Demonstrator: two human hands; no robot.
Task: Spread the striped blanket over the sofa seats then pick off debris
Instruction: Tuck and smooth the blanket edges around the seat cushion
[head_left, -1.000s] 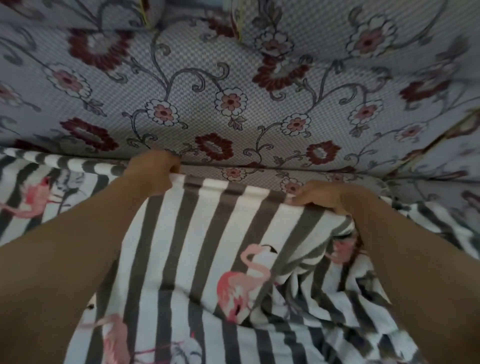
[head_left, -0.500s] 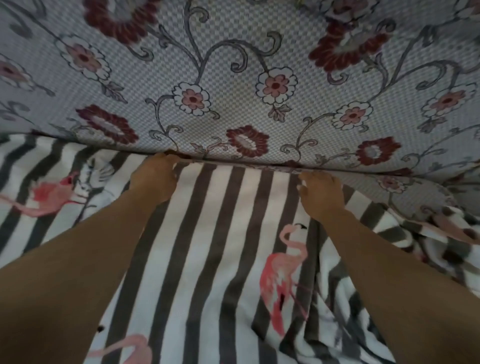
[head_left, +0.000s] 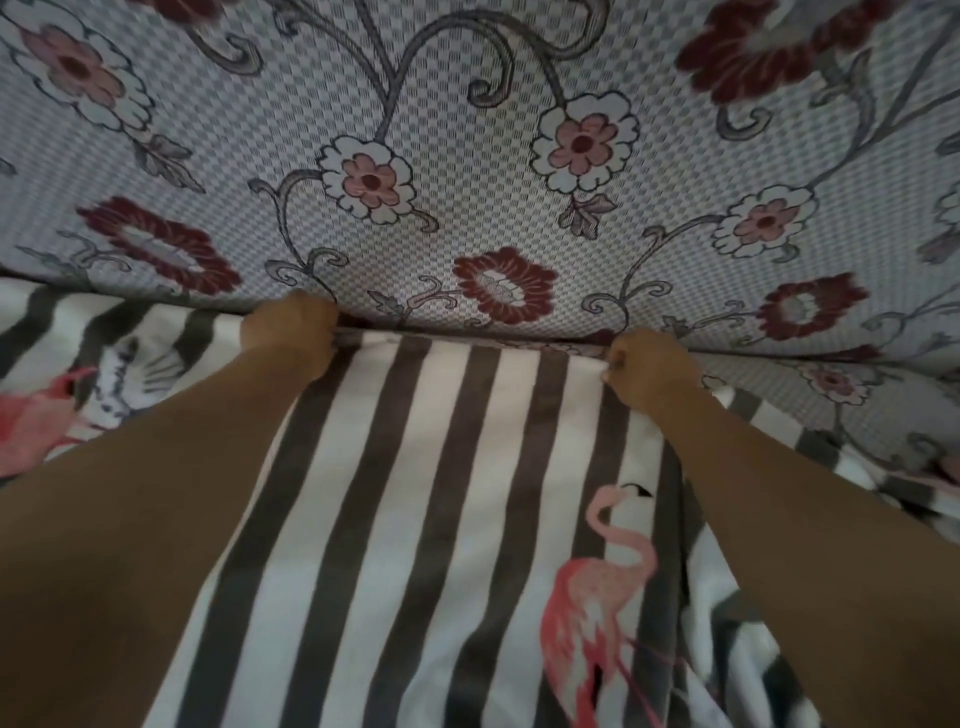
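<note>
The striped blanket (head_left: 441, 493), white with grey stripes and pink flamingos, lies flat over the sofa seat between my arms. Its far edge reaches the crease under the flowered sofa back (head_left: 467, 156). My left hand (head_left: 291, 332) grips that edge at the crease, fingers curled and partly hidden in the gap. My right hand (head_left: 649, 369) pinches the same edge further right. To the right of my right arm the blanket is bunched and wrinkled (head_left: 753, 649). No debris shows on the blanket.
A strip of the flowered seat cover (head_left: 831, 384) is bare at the right, beyond the blanket's edge. More striped blanket with a flamingo (head_left: 47, 410) lies at the left. My forearms fill the lower corners.
Both hands have carried the blanket's edge forward to the crease under the sofa back. The stripes between them are pulled flatter. The view has closed in on the back.
</note>
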